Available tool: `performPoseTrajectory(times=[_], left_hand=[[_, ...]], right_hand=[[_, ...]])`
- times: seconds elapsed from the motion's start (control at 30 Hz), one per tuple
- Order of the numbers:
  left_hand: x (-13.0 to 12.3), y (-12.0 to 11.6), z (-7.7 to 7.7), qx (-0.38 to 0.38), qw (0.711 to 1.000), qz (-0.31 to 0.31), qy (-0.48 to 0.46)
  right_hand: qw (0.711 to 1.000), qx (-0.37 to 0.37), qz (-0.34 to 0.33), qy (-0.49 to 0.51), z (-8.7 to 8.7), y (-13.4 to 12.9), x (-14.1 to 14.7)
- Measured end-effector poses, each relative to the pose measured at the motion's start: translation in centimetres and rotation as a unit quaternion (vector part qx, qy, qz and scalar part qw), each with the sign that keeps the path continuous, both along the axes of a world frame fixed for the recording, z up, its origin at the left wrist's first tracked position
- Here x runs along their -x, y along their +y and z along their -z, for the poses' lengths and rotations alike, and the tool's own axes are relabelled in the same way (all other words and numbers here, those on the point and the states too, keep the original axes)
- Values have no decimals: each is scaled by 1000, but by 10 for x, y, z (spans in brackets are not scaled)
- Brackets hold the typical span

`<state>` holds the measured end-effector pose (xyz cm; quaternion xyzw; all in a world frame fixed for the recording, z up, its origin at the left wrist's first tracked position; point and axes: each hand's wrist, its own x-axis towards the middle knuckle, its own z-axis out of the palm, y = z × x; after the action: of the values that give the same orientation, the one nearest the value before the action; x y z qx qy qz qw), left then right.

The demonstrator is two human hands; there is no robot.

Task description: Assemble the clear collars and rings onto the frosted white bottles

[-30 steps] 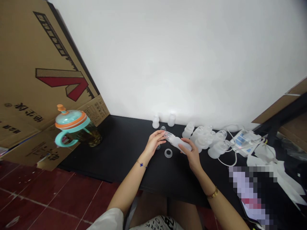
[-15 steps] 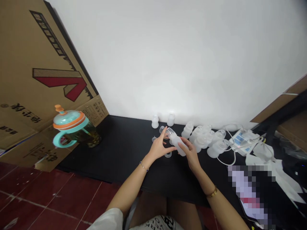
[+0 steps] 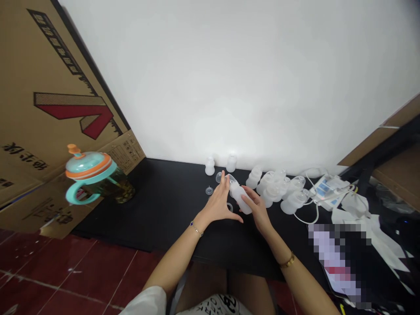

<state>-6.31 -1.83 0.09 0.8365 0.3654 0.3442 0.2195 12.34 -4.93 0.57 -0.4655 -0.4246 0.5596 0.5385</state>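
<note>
My right hand point(image 3: 257, 209) is wrapped round a small frosted white baby bottle point(image 3: 242, 199), tilted with its clear cap point(image 3: 230, 180) pointing up and left. Beside the capped end is my left hand point(image 3: 217, 202), fingers stretched out and thumb spread away; whether its palm touches the cap I cannot tell. Just left of it a small clear nipple point(image 3: 209, 190) lies on the black table. A clear dome cap point(image 3: 219, 176) sits behind my left fingers, and a clear ring point(image 3: 230, 207) is partly hidden below the bottle.
Two uncapped bottles point(image 3: 210, 166) stand by the wall. To the right several capped bottles point(image 3: 274, 192) cluster near a power strip point(image 3: 328, 192) with white cables. A teal-lidded jug point(image 3: 105, 177) and a cardboard box point(image 3: 19, 118) are at the left. Papers point(image 3: 354, 214) lie right.
My left hand has opened, its thumb coming off the bottle and its fingers straightening beside the cap. My right hand still holds the bottle. The view has shifted slightly.
</note>
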Motion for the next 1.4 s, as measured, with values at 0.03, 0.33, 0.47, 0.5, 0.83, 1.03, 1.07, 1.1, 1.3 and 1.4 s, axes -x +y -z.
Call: performPoseTrajectory(times=[0.03, 0.33, 0.47, 0.5, 0.83, 1.03, 1.07, 1.1, 1.3, 1.4], left_hand=[[0, 0, 1, -1, 1000, 0, -5], [-2, 0, 6, 5, 1000, 1, -11], [-2, -1, 7, 9, 1000, 4, -13], [-2, -2, 6, 9, 1000, 4, -10], [-1, -6, -5, 27, 999, 17, -13], [2, -5, -8, 73, 993, 43, -79], [2, -5, -8, 79, 992, 47, -87], [3, -4, -8, 86, 991, 51, -93], [7, -3, -4, 121, 981, 89, -126], [8, -2, -4, 132, 977, 102, -134]], right_hand=[[1000, 0, -3, 0, -1, -1, 1], [999, -10, -48, -17, 4, -3, 4], [999, -1, -50, -4, 5, -2, 4], [999, 1, -50, -1, 5, -3, 4], [997, -14, -74, -2, 6, -2, 0], [987, -84, -133, -15, 8, 0, -7], [985, -86, -148, -11, 7, 0, -8], [983, -87, -160, -6, 6, -1, -9], [977, -99, -187, -3, -3, -4, -10], [975, -115, -190, 0, -3, -3, -10]])
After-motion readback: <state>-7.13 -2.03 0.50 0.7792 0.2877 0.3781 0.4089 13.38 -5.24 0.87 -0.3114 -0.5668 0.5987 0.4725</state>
